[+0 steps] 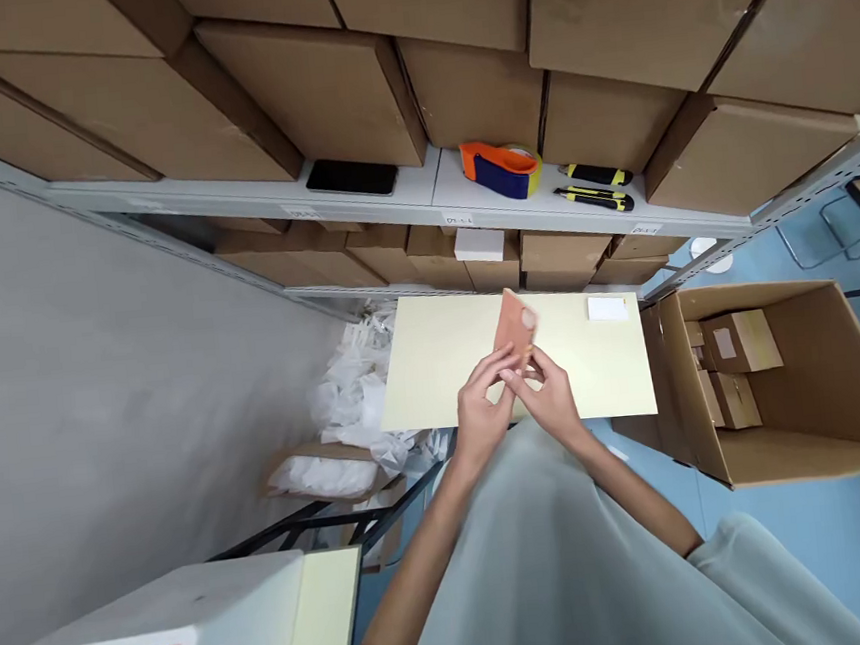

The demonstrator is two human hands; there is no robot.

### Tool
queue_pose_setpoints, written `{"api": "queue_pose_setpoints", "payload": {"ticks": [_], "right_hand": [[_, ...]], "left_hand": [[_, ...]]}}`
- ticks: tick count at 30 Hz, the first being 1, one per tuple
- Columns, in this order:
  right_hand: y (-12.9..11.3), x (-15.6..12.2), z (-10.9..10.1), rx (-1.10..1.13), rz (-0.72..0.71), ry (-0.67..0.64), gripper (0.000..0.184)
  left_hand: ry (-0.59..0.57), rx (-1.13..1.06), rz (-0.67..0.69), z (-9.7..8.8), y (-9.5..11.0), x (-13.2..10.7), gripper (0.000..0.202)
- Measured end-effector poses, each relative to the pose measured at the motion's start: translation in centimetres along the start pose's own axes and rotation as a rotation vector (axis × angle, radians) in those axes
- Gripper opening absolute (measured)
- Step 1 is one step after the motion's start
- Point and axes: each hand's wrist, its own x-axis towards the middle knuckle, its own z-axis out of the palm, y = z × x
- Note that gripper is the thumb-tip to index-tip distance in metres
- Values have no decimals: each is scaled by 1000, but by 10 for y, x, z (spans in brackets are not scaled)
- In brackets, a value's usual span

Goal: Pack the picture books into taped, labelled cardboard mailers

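Over the pale yellow table (435, 382) both my hands meet on a small orange-brown flat pack (513, 329), held tilted above the tabletop. My left hand (481, 408) pinches its lower edge from the left. My right hand (551, 396) grips it from the right, fingers closed on it. A small white label (607, 308) lies on the table's far right part, apart from the hands.
A grey shelf (419, 195) behind the table carries a black phone (351, 177), an orange-blue tape dispenser (501, 168) and two yellow-black cutters (594, 188). Brown cartons fill the shelves. An open carton (789, 381) with small boxes stands at right. White plastic bags (346, 400) lie at left.
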Motion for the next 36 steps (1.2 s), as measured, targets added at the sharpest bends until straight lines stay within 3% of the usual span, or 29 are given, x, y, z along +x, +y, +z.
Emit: {"api": "queue_pose_setpoints", "payload": {"ticks": [2, 4, 7, 12, 17, 21, 22, 25, 27, 31, 36], "right_hand": [[-2, 5, -6, 40, 45, 72, 49], [-5, 8, -17, 107, 75, 95, 49], [-13, 10, -35, 224, 119, 41, 51], [-11, 13, -42, 275, 165, 1, 52], [1, 19, -32, 195, 138, 26, 54], [-5, 17, -25, -53, -97, 301, 48], [-8, 14, -22, -95, -132, 320, 48], [-15, 7, -11, -104, -110, 157, 47], [-17, 4, -2, -45, -71, 64, 49], [-15, 10, 1, 153, 26, 53, 50], [-19, 17, -16, 186, 39, -34, 50]], "left_hand": [[-101, 90, 59, 1, 6, 5, 31], [-48, 120, 44, -4, 8, 15, 38], [41, 49, -94, -17, 6, 34, 57], [-193, -219, -348, -26, 5, 44, 62], [-73, -237, -340, -27, 3, 34, 63], [84, -148, -235, -28, 3, 32, 60], [134, -115, -201, -26, 5, 31, 56], [203, -41, -110, -18, 14, 25, 43], [122, -1, -38, -11, 21, 18, 34], [-90, 0, 8, -10, 23, 14, 35], [85, -23, -75, -35, 5, 33, 58]]}}
